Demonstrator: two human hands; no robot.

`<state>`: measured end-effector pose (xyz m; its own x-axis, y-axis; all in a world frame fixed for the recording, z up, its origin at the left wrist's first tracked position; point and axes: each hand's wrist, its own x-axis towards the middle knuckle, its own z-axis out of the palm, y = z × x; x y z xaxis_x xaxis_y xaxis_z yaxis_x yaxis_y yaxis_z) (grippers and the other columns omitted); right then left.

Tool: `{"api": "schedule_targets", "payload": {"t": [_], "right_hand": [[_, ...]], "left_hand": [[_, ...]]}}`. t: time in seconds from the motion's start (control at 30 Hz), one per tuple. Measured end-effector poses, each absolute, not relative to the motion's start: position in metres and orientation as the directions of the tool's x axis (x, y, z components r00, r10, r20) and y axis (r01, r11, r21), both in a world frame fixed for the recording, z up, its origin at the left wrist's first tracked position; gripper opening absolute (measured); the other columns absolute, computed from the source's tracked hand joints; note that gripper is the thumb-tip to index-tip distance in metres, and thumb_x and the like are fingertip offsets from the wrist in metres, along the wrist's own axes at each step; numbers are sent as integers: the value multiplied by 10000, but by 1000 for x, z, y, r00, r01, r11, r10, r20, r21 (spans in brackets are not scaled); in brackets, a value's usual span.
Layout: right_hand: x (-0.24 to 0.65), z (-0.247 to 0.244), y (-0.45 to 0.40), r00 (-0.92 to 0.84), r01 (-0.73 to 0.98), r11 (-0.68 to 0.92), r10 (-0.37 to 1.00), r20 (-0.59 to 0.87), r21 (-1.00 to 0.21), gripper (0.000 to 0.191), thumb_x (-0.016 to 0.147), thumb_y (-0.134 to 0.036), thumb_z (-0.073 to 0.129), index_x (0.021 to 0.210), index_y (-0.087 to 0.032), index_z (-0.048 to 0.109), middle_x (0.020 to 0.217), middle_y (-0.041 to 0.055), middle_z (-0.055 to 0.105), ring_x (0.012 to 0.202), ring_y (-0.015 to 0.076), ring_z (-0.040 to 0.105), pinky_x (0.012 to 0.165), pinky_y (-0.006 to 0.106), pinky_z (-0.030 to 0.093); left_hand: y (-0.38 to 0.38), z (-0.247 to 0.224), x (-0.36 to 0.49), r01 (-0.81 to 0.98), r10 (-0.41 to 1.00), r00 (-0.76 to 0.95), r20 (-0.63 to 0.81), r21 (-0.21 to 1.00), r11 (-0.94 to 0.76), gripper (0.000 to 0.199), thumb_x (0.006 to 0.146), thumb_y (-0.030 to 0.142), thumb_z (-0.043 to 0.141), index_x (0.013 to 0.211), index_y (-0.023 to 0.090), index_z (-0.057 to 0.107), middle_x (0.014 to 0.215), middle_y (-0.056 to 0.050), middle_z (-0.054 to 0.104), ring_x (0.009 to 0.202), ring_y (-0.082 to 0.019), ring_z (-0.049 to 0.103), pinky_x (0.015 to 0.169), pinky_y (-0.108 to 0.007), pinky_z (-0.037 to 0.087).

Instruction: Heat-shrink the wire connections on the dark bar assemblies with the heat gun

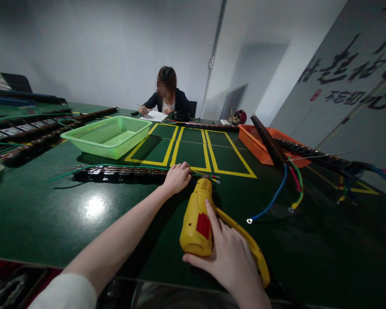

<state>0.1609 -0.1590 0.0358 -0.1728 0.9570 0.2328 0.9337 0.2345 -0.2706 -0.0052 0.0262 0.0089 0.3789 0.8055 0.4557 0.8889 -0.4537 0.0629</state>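
Note:
My right hand (228,249) is wrapped around a yellow heat gun (194,219) with a red label. The nozzle points away from me, close to wire ends with ring terminals (216,181). My left hand (177,177) is closed over the right end of a long black strip with wires (116,173), just left of the nozzle. A green wire (93,166) and several thin brownish wires run along that strip, which lies on the dark green table (67,223). My fingers hide the part of the strip they grip.
A light green basket (109,139) stands at the left, beyond the strip. At the right, an orange basket (257,148) has black strips with coloured cables (268,141) leaning over it. More strips (35,133) lie far left. Yellow tape rectangles (193,148) mark the table. A person (170,94) sits opposite with paper.

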Motion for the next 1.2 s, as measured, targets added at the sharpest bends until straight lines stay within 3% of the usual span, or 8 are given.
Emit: {"api": "schedule_targets", "payload": {"t": [0.37, 0.93, 1.07, 1.2], "right_hand": [[187, 30, -169, -147, 965, 206, 936, 319, -161, 1151, 564, -645, 694, 1460, -242, 94, 1034, 88, 639, 890, 292, 615, 749, 417, 477], [153, 21, -167, -198, 960, 255, 911, 361, -118, 1197, 555, -697, 667, 1464, -181, 84, 1009, 104, 612, 864, 279, 579, 782, 410, 460], [138, 22, -163, -226, 952, 282, 910, 348, -119, 1211, 547, -697, 671, 1464, -162, 88, 994, 109, 608, 846, 268, 569, 782, 403, 461], [130, 23, -157, -254, 943, 309, 910, 327, -126, 1207, 556, -697, 663, 1466, -165, 76, 1002, 113, 601, 853, 269, 563, 795, 411, 459]], "left_hand": [[26, 9, -5, 883, 814, 365, 452, 110, -457, 280, 894, 252, 346, 957, 186, 610, 1084, -64, 579, 959, -216, 561, 847, -384, 417], [26, 7, -5, 860, 797, 329, 507, 187, -474, 288, 864, 205, 387, 1090, 207, 567, 1177, -56, 531, 1002, -192, 559, 889, -352, 416], [29, 6, -4, 875, 804, 325, 498, 164, -455, 330, 869, 205, 378, 1144, 174, 556, 1192, -85, 534, 1049, -222, 537, 914, -375, 413], [31, 9, -5, 897, 842, 312, 441, 155, -413, 309, 887, 209, 344, 1041, 125, 599, 1121, -117, 557, 1030, -224, 541, 918, -357, 419]]}}
